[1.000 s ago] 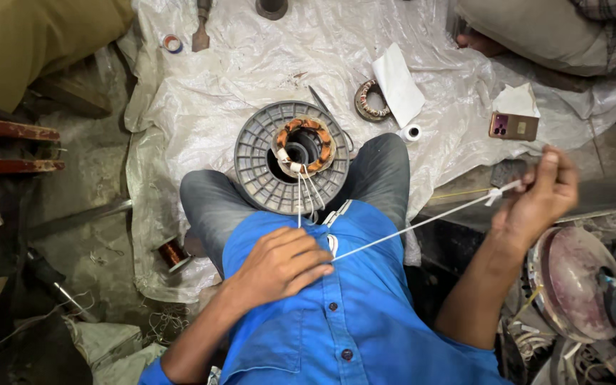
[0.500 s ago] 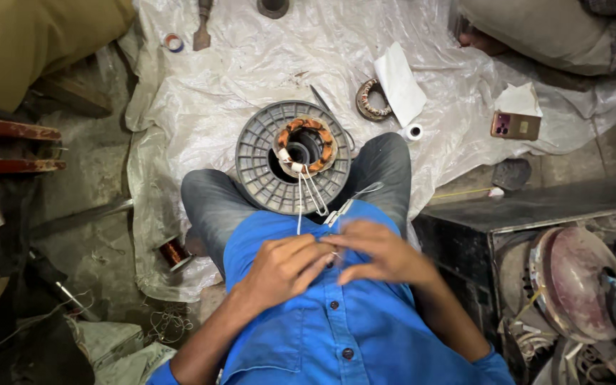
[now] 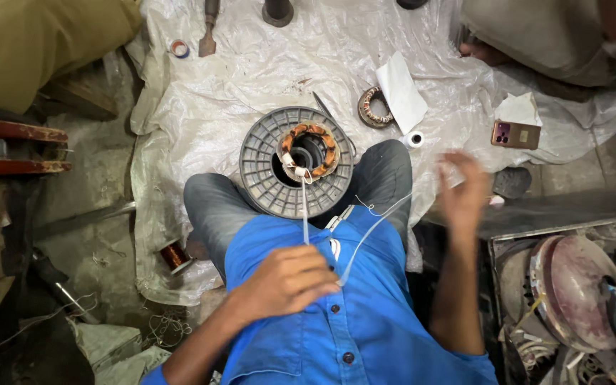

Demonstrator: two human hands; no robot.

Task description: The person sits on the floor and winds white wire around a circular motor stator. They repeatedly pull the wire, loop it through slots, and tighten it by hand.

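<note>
A grey ribbed reel (image 3: 262,167) rests on my lap between my knees, with a copper-wound stator (image 3: 309,134) sitting in its centre. White cords (image 3: 304,214) run from the stator down to my left hand (image 3: 286,281), which is closed on them against my blue shirt. A thin white thread (image 3: 372,228) arcs from that hand up and to the right, towards my right hand (image 3: 465,192). That hand is raised beside my right knee and blurred by motion. Whether it pinches the thread end cannot be made out.
A crumpled plastic sheet (image 3: 265,71) covers the floor. On it lie a second wound ring (image 3: 368,107), white paper (image 3: 402,96), a small tape roll (image 3: 415,139), a phone (image 3: 515,134) and a chisel (image 3: 208,32). A copper wire spool (image 3: 175,255) sits left; a round motor housing (image 3: 572,285) right. Another person (image 3: 536,36) sits top right.
My right hand came in from a far-right pull to meet my left hand at my chest, then swung out to the right again. My left hand stayed on the cords.
</note>
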